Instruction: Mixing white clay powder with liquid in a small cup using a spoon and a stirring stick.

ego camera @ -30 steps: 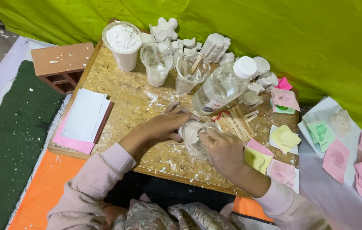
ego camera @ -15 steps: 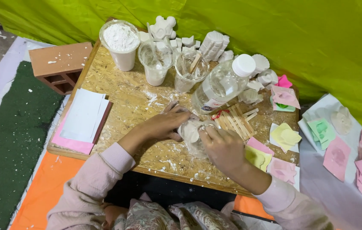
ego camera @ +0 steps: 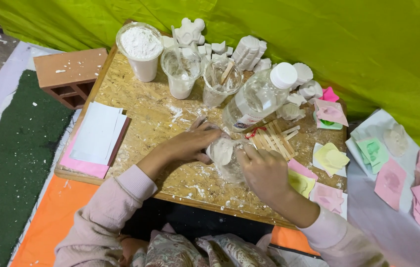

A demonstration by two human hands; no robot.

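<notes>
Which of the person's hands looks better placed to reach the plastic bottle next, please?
Probably the right hand: the plastic bottle lies just beyond it, while the left hand sits farther left, gripping the white lump.

A: how are the hands sitting here?

B: both forearms come in from the bottom edge in pale pink sleeves and meet in the middle. left hand [ego camera: 190, 143] is palm-down, fingers stretched toward the right one. right hand [ego camera: 264, 170] is curled, knuckles up, fingertips pointing back at the left. both are dusted white, fingertips nearly touching.
</notes>
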